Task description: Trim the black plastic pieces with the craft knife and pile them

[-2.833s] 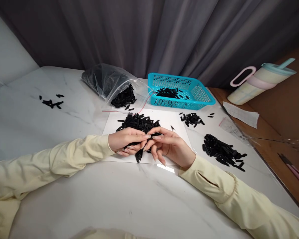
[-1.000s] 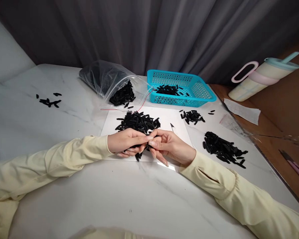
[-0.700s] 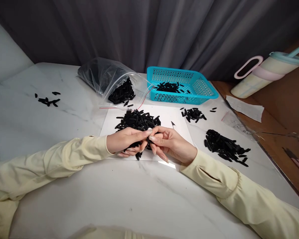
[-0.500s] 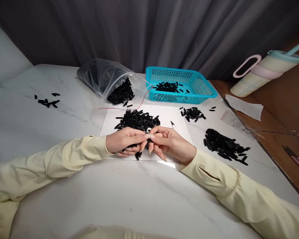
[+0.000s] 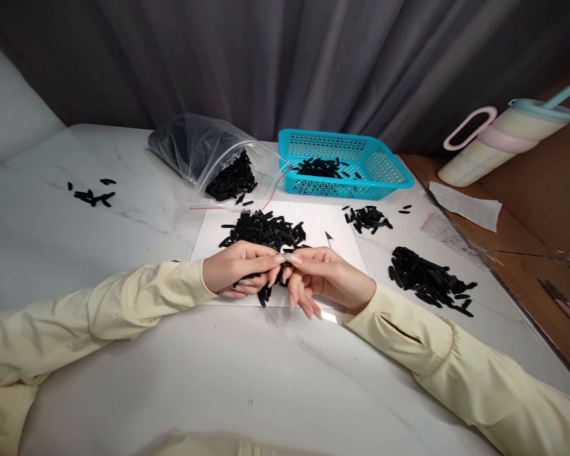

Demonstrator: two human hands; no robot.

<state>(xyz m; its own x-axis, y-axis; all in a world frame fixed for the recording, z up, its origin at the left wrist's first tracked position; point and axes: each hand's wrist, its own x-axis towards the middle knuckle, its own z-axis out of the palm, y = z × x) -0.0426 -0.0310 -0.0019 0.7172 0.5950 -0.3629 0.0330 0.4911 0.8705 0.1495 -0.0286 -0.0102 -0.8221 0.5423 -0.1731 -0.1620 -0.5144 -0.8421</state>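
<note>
Meeting fingertip to fingertip over a white rectangular sheet (image 5: 316,221), a person's bare left hand (image 5: 240,265) and bare right hand (image 5: 330,272) come together at the near edge of a heap of small, slender black pieces (image 5: 266,229). Thumbs and forefingers appear pinched on one small black piece (image 5: 280,272), largely hidden by the fingers; whether the left palm holds others cannot be told. The right hand's lower fingers hang loose, clear of the heap.

Such fine handling would seem best done with a light pinch from both sides, thumbs uppermost so the piece stays in sight, and low over the sheet, where a dropped piece would show against white. Wrists held low on the white marbled table (image 5: 171,392) should steady the fingertips. A dark pointed tip (image 5: 329,237), just right of the heap, calls for care from the right hand's knuckles.

Farther out, a clear plastic zip bag with a red line (image 5: 190,145) spills black pieces at far left of centre, beside a turquoise perforated plastic basket (image 5: 361,189) holding more. Loose groups lie at left (image 5: 94,197), at right beyond the sheet (image 5: 368,219) and nearer the table's right edge (image 5: 425,278); a sweeping sleeve could mix them. A cream tumbler with a pink handle (image 5: 496,142) stands far right, before a grey curtain (image 5: 247,63).
</note>
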